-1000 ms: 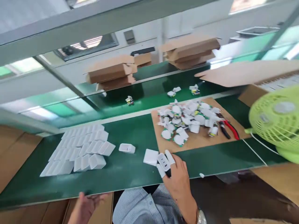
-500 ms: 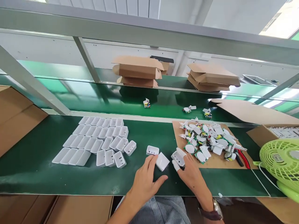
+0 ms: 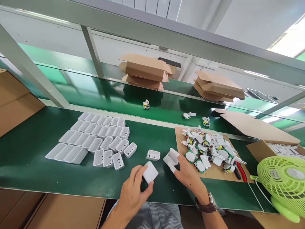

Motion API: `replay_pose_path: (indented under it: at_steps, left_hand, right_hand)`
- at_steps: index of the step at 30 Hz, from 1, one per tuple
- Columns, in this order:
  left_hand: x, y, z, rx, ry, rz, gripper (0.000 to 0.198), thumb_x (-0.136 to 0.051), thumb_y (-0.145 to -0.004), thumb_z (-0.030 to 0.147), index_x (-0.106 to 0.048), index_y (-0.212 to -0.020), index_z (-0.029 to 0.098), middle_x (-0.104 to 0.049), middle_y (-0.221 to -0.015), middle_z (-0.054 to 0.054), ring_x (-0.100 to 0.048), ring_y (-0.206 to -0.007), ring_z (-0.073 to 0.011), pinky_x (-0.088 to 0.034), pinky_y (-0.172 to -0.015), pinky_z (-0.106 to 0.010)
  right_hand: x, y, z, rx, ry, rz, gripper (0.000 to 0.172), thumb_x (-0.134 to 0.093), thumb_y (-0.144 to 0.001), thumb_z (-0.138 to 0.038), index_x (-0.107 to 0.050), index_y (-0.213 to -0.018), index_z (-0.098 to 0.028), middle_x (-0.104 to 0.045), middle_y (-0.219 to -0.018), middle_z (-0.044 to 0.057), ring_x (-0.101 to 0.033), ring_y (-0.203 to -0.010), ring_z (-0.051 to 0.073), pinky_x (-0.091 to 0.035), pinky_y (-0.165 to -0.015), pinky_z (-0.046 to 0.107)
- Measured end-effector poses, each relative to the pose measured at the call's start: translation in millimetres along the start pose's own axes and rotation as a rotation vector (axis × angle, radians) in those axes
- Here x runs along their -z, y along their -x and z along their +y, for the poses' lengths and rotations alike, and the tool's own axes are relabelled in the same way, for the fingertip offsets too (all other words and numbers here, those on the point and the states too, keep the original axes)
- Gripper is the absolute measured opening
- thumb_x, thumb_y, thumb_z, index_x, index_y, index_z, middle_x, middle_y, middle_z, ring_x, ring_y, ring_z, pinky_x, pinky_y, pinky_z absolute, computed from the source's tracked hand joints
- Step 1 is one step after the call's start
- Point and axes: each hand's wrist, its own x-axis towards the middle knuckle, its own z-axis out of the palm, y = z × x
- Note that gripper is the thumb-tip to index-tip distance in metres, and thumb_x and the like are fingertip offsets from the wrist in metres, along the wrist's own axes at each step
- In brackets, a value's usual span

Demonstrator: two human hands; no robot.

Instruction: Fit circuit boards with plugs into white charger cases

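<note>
Near middle: your left hand (image 3: 132, 187) pinches a white box (image 3: 150, 172), your right hand (image 3: 187, 173) grips an open box (image 3: 170, 157). Loose box (image 3: 153, 155) just beyond, between them; a careless far reach could knock it.

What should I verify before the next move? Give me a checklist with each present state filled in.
1. Left hand has a white casing between thumb and fingers: ok.
2. Right hand has another casing at its covered fingertips: ok.
3. Finger covers on both hands: not ok, visible only on the right.
4. Pliers clear of both hands: ok, at the right side of the cardboard sheet.
5. Rows of casings clear of both hands: ok, off to the left.
6. Fan running: cannot tell.
</note>
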Motion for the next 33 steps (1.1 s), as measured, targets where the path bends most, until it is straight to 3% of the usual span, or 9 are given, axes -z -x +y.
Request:
replay_pose_path:
  at_steps: [4, 7, 11, 14, 18, 23, 25, 28, 33]
  left_hand:
    - [8.6, 2, -6, 0.009, -0.143, 0.039, 0.037, -0.053, -0.099, 0.034, -0.054, -0.131, 0.016, -0.068, -0.111, -0.012, -0.072, -0.075, -0.0155, -0.057, -0.061, -0.023]
    - [13.3, -3, -5, 0.069, -0.206, 0.014, 0.036, -0.048, -0.102, 0.041, -0.058, -0.127, 0.016, -0.072, -0.11, -0.011, -0.071, -0.066, -0.0145, -0.054, -0.054, -0.023]
    - [18.1, -14, -2, 0.153, -0.226, 0.01, 0.03, -0.04, -0.106, 0.032, -0.066, -0.097, 0.02, -0.075, -0.091, -0.004, -0.072, -0.067, -0.0156, -0.056, -0.059, -0.025]
    - [16.5, -23, 1, 0.24, -0.139, 0.022, 0.029, -0.037, -0.107, 0.031, -0.065, -0.11, 0.02, -0.074, -0.098, -0.005, -0.074, -0.077, -0.0161, -0.06, -0.067, -0.026]
    - [7.3, -30, 5, 0.254, -0.011, -0.076, 0.035, -0.046, -0.104, 0.04, -0.055, -0.135, 0.024, -0.067, -0.11, -0.005, -0.07, -0.07, -0.013, -0.061, -0.065, -0.026]
    - [5.4, -30, 9, 0.133, -0.102, -0.066, 0.032, -0.038, -0.107, 0.037, -0.064, -0.098, 0.021, -0.06, -0.093, -0.005, -0.065, -0.062, -0.0124, -0.056, -0.058, -0.024]
    - [18.5, -27, 11, 0.091, -0.087, -0.047, 0.032, -0.037, -0.108, 0.032, -0.063, -0.093, 0.021, -0.06, -0.09, -0.004, -0.065, -0.064, -0.0122, -0.056, -0.059, -0.023]
    - [58.7, -18, 8, 0.054, -0.051, 0.047, 0.022, -0.043, -0.106, 0.026, -0.062, -0.098, 0.021, -0.062, -0.095, -0.004, -0.068, -0.073, -0.0115, -0.059, -0.069, -0.021]
    - [140.9, 3, -40, 0.163, -0.358, 0.379, 0.011, -0.056, -0.101, 0.024, -0.066, -0.102, 0.021, -0.063, -0.104, -0.007, -0.068, -0.079, -0.0117, -0.059, -0.068, -0.019]
  right_hand:
    - [0, -26, 3, 0.091, 0.058, 0.006, 0.033, -0.049, -0.095, -0.025, -0.058, -0.126, -0.021, -0.064, -0.126, 0.014, -0.065, -0.113, 0.03, -0.057, -0.096, 0.048]
    - [1, -41, 3, 0.264, 0.056, -0.095, 0.052, -0.05, -0.093, -0.018, -0.044, -0.145, -0.021, -0.051, -0.147, 0.015, -0.052, -0.136, 0.03, -0.049, -0.111, 0.049]
    - [-1, -48, -2, 0.392, 0.046, -0.287, 0.076, -0.06, -0.088, -0.015, -0.027, -0.156, -0.024, -0.028, -0.164, 0.015, -0.034, -0.151, 0.03, -0.041, -0.118, 0.05]
    - [-8, -52, -13, 0.426, 0.059, -0.361, 0.086, -0.072, -0.084, -0.023, -0.027, -0.157, -0.026, -0.017, -0.168, 0.017, -0.031, -0.152, 0.035, -0.046, -0.113, 0.053]
    - [-16, -59, -30, 0.46, 0.168, -0.332, 0.068, -0.058, -0.079, -0.005, -0.047, -0.143, -0.024, -0.032, -0.162, 0.014, -0.043, -0.143, 0.033, -0.052, -0.107, 0.049]
    - [-13, -65, -37, 0.456, 0.192, -0.283, 0.054, -0.048, -0.078, -0.005, -0.056, -0.129, -0.022, -0.044, -0.155, 0.012, -0.051, -0.134, 0.03, -0.057, -0.097, 0.044]
    - [-12, -67, -38, 0.466, 0.15, -0.265, 0.053, -0.047, -0.081, -0.008, -0.052, -0.132, -0.023, -0.045, -0.154, 0.012, -0.053, -0.133, 0.028, -0.058, -0.094, 0.041]
    - [-13, -71, -40, 0.471, 0.092, -0.26, 0.053, -0.045, -0.082, -0.01, -0.05, -0.132, -0.024, -0.046, -0.155, 0.01, -0.058, -0.129, 0.025, -0.058, -0.09, 0.038]
    - [-16, -92, -46, 0.454, -0.002, -0.224, 0.051, -0.047, -0.081, -0.015, -0.05, -0.131, -0.025, -0.058, -0.14, 0.009, -0.067, -0.111, 0.023, -0.057, -0.089, 0.037]
